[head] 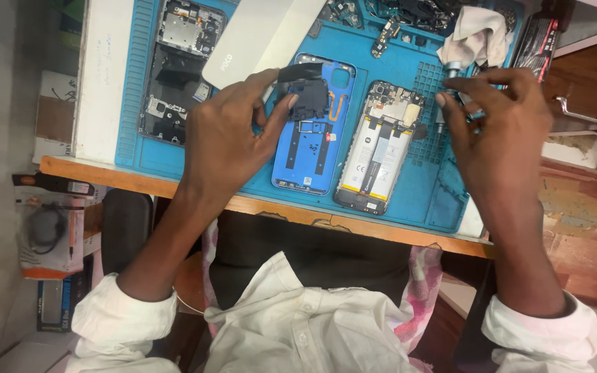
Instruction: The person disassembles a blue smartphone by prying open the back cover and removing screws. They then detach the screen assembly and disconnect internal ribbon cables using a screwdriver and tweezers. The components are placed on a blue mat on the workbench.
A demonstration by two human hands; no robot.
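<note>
My left hand (233, 128) pinches a black plastic cover piece (304, 88) between thumb and fingers, above a blue phone back shell (312, 148) lying on the blue repair mat (133, 83). My right hand (495, 128) hovers at the mat's right side, fingertips closed on a small tool with a metal tip (456, 69); most of the tool is hidden. Between the hands lies an opened phone (378, 148) with its battery and board exposed.
Another disassembled phone frame (177, 69) lies at the mat's left, a silver back cover (264, 31) leans across the top. A crumpled cloth (478, 38) and loose parts sit at the far edge. The wooden table edge (312, 215) runs below; packaged items (50, 231) lie on the floor left.
</note>
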